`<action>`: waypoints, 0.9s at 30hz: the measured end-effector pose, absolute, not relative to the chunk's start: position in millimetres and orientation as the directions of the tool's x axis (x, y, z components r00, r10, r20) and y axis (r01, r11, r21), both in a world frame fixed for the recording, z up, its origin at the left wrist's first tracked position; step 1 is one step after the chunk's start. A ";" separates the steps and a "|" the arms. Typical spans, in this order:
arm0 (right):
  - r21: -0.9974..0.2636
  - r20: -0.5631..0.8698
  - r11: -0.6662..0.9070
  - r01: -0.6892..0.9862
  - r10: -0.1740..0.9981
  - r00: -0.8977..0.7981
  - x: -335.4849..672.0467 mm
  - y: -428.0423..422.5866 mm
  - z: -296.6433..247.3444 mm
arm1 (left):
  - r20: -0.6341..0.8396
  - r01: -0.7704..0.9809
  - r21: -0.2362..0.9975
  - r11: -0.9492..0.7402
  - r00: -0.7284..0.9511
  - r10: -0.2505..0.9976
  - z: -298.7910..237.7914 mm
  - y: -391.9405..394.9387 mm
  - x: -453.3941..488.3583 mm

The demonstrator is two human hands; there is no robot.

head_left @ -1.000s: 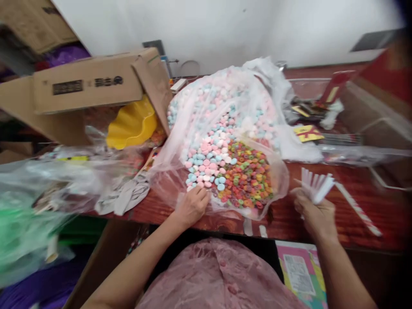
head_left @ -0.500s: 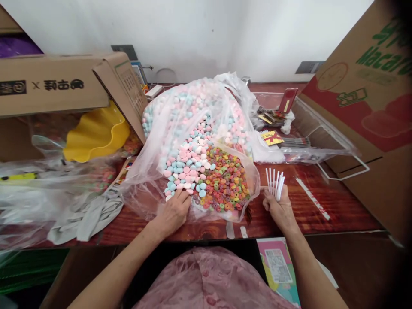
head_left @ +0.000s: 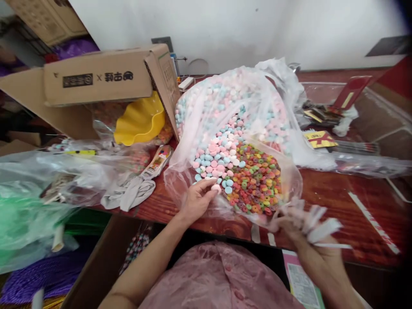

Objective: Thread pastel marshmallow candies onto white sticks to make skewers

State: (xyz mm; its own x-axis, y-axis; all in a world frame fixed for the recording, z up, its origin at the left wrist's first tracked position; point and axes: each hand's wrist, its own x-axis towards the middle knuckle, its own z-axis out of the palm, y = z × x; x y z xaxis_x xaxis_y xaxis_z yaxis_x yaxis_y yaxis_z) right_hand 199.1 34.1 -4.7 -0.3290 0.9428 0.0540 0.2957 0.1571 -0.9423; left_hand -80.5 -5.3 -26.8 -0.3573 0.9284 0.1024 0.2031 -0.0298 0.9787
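Note:
My left hand (head_left: 198, 199) pinches a pale pink round candy (head_left: 216, 189) between thumb and fingers at the front of the candy pile. Around it lie pastel candies (head_left: 210, 159) in pink, blue and white, spilling from a large clear plastic bag (head_left: 189, 124). Ring-shaped candies (head_left: 255, 180) in red, orange, yellow and green lie beside them, on the bag's right part. My right hand (head_left: 305, 231), smeared by motion, is closed on several white sticks (head_left: 325, 229) near the bag's front right edge. Whether its fingertips touch the bag cannot be made out.
On the left stands an open cardboard box (head_left: 109, 77) with a yellow wavy-edged bowl (head_left: 140, 120) inside. Grey cloth (head_left: 133, 194) lies in front of it. A clear plastic bin (head_left: 322, 88) stands at the right. A white printed strip (head_left: 373, 221) lies on the red-brown table (head_left: 322, 184).
My left hand has lifted slightly from the pile with a pink candy in its pinch. My right hand has moved toward the table's front edge, tilting the sticks sideways. The view has swung left.

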 end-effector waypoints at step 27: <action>-0.963 0.001 0.138 0.231 0.860 -0.510 121.2 -0.1 -29.9 | 0.516 0.360 0.848 -0.390 -0.384 0.766 -16.3 -10.9 -64.0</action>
State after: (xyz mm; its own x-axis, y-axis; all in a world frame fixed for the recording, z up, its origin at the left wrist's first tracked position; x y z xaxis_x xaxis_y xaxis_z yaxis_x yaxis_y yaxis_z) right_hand 121.2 -0.1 -29.9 -0.5099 0.8603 0.0014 0.2305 0.1382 -0.9632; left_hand -64.0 -10.9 -16.3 -0.3844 0.7657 0.5157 0.3596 -0.3902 0.8476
